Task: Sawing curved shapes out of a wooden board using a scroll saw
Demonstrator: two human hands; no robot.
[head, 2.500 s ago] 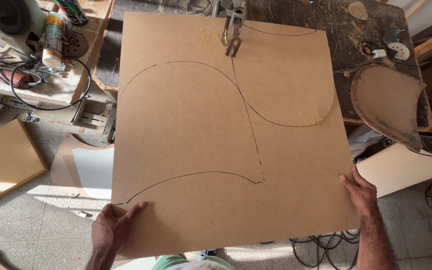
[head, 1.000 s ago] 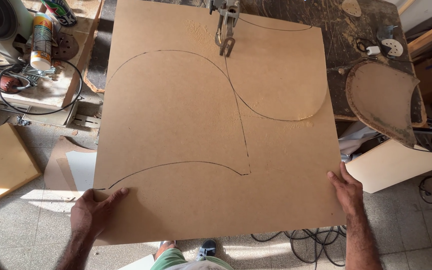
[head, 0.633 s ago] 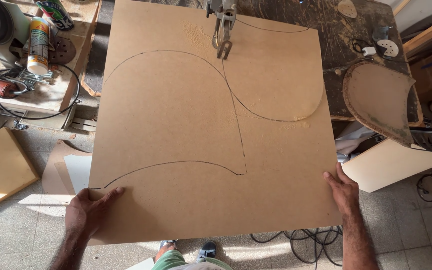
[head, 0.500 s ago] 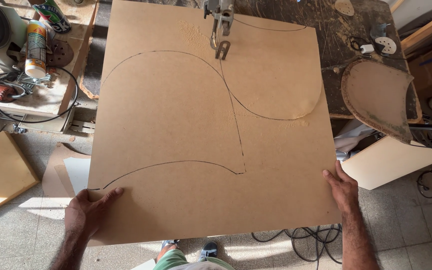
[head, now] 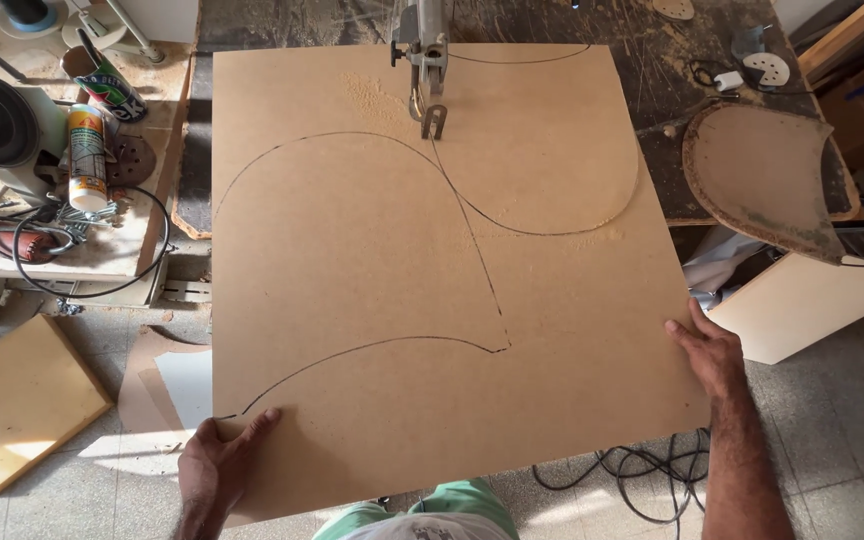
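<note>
A large square fibreboard sheet [head: 402, 280] with curved pencil outlines lies flat on a dark saw table [head: 652, 60]. My left hand [head: 217, 460] grips its near left corner, thumb on top. My right hand [head: 707, 350] holds the sheet's right edge, fingers spread on the surface. The saw blade and its metal guard [head: 427, 70] stand in the sheet near its far edge, at the top of a cut curve. Fine sawdust lies beside the blade and along the cut line.
A cut curved fibreboard piece [head: 767, 180] rests at the table's right edge above a white panel [head: 802, 300]. A side bench [head: 62, 200] at the left holds a tube, a sanding machine and a black cable. A wooden board [head: 12, 400] lies on the tiled floor. Cables [head: 632, 470] trail under the sheet.
The sheet has slid toward me and to the right under the blade, and the cut has advanced. Both hands kept their hold on the sheet's near corner and right edge.
</note>
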